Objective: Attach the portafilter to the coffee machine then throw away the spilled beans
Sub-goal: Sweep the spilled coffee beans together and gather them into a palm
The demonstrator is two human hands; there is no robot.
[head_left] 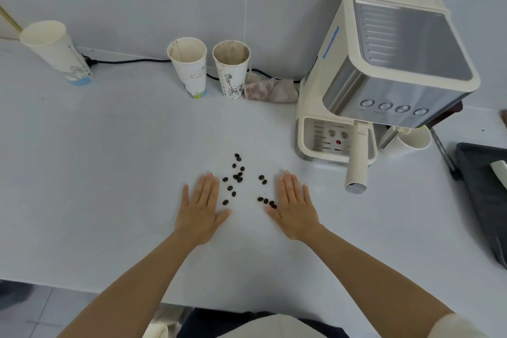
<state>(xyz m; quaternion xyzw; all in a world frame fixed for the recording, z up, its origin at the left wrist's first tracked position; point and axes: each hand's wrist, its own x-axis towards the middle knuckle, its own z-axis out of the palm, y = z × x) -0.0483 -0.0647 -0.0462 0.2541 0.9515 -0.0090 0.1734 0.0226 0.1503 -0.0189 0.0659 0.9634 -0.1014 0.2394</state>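
Three paper cups (pixel 187 66) along back wall, left to centre. Left hand (pixel 201 207) flat on table (pixel 82 173), fingers extended, holding nothing. Beans (pixel 237 177) scattered between hands; a few touch the thumb side of right hand (pixel 295 208), also flat, released. Portafilter (pixel 356 162) seated in machine (pixel 384 68), handle pointing toward camera. Dark tray (pixel 482 195) far right.

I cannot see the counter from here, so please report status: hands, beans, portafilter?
Left hand and right hand open, flat on white counter. Dark spilled coffee beans between them. Cream-handled portafilter on cream coffee machine. Nothing blocking.
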